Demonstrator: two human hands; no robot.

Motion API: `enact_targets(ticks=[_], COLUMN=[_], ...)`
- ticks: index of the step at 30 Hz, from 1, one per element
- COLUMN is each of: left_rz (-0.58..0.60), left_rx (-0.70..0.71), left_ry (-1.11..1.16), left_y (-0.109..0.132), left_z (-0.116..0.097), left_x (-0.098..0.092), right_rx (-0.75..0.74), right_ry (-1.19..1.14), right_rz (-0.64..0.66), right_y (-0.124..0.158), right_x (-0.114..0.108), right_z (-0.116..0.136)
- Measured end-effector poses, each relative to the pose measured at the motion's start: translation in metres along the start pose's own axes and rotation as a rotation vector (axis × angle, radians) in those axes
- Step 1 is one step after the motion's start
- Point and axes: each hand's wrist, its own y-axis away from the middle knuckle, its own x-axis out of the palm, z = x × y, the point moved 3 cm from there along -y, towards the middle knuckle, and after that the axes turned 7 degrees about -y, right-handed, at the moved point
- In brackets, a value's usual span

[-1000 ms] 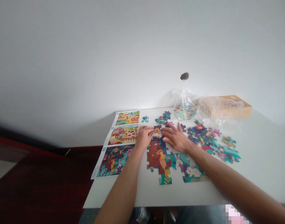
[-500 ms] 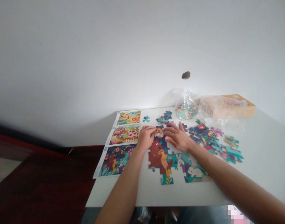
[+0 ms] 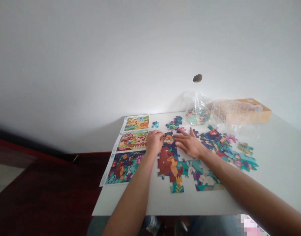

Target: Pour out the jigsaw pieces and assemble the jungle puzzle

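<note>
On the white table [image 3: 283, 183], a part-built puzzle [image 3: 168, 164] lies between both hands, its top piece [image 3: 169, 138] just beside the left fingers [image 3: 161, 136]. Left hand [image 3: 154, 142] loosely curled, touching or nearly touching that piece; can't tell if it's pinching anything. Right hand [image 3: 188, 145] lies flat, fingers spread, holding nothing, tips near the same piece. Loose pieces [image 3: 220, 141] lie right, picture sheet [image 3: 130, 150] left, plastic bag [image 3: 197, 114] and box [image 3: 261, 109] behind.
</note>
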Motion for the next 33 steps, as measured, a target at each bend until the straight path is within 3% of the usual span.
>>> enact_targets(ticks=[16, 33], left_rz=[-0.035, 0.031], left_rx=[0.02, 0.014], left_ry=[-0.002, -0.04], left_y=[0.002, 0.0052], left_z=[-0.0009, -0.0046], left_x=[0.0024, 0.0029], right_rx=[-0.009, -0.03], right_ry=[-0.026, 0.016], right_rz=[0.036, -0.001], right_y=[0.003, 0.0079], right_x=[-0.0016, -0.0026], right_z=[-0.0031, -0.0052])
